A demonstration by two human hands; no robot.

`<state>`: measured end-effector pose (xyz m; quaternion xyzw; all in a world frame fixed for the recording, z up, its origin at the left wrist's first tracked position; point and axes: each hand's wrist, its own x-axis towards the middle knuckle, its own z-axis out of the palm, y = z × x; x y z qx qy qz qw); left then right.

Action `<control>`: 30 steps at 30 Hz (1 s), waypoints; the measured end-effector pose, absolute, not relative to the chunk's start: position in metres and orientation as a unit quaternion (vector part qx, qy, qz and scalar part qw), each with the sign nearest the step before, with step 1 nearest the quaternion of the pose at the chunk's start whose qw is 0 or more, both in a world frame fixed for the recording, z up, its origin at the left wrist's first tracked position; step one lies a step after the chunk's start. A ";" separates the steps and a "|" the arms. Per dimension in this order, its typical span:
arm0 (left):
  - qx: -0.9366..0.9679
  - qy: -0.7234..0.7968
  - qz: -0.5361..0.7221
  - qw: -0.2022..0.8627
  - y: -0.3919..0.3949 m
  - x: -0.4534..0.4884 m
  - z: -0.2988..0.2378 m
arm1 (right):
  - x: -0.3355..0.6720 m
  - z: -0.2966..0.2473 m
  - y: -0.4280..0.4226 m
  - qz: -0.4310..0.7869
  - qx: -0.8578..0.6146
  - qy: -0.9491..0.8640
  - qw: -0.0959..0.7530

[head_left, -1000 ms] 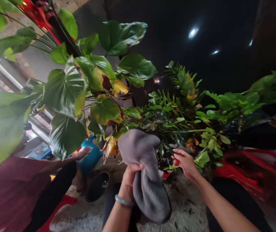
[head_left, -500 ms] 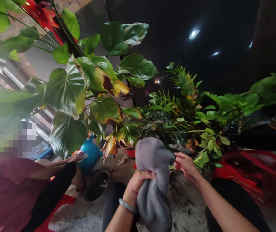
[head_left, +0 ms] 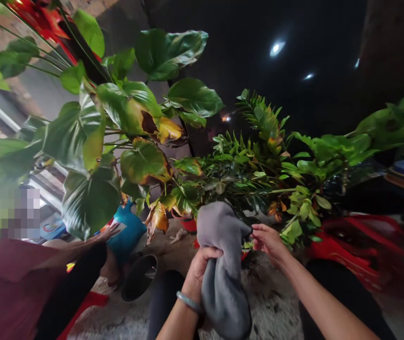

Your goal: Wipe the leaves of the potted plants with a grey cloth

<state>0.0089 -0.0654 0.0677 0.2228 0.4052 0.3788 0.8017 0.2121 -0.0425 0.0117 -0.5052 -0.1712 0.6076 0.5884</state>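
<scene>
A grey, soft, plush-like fabric piece (head_left: 219, 226) hangs in front of me, rounded at the top and drooping in loose folds below. My left hand (head_left: 202, 267), with a pale bangle on its wrist, grips it around the middle. At the right side of the piece a dark pointed corner sticks out. My right hand (head_left: 267, 241) pinches at that tip with thumb and fingers. Whether a thread or other small thing is also between those fingers cannot be made out.
At left, a person in a maroon top (head_left: 14, 283) has a hand on a blue soft item (head_left: 126, 233). A dark bucket (head_left: 140, 278) stands between us. Leafy potted plants (head_left: 251, 165) spread ahead. A red plastic basket (head_left: 350, 255) stands at right.
The view has shifted slightly to the right. Both hands keep their hold on the grey fabric, and its pointed corner is still at my right fingers.
</scene>
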 end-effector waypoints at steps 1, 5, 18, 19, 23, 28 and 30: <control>0.234 0.393 0.417 0.786 -0.060 0.009 0.079 | 0.211 0.013 -0.043 0.607 -0.506 -0.170 0.588; 0.258 0.352 0.540 0.719 -0.034 0.025 0.115 | 0.204 0.014 -0.043 0.599 -0.510 -0.161 0.596; 0.263 0.437 0.316 0.800 -0.081 0.012 0.056 | 0.247 0.028 -0.020 0.463 -0.458 -0.183 0.736; 0.271 0.428 0.318 0.801 -0.075 0.010 0.068 | 0.246 0.030 -0.018 0.473 -0.444 -0.197 0.735; 0.279 0.397 0.375 0.789 -0.040 0.024 0.108 | 0.235 0.030 -0.019 0.525 -0.422 -0.193 0.713; 0.265 0.459 0.420 0.737 -0.036 0.064 0.090 | 0.226 0.022 -0.030 0.535 -0.447 -0.166 0.698; 0.279 0.461 0.365 0.760 -0.049 0.069 0.077 | 0.227 0.017 -0.033 0.537 -0.460 -0.156 0.689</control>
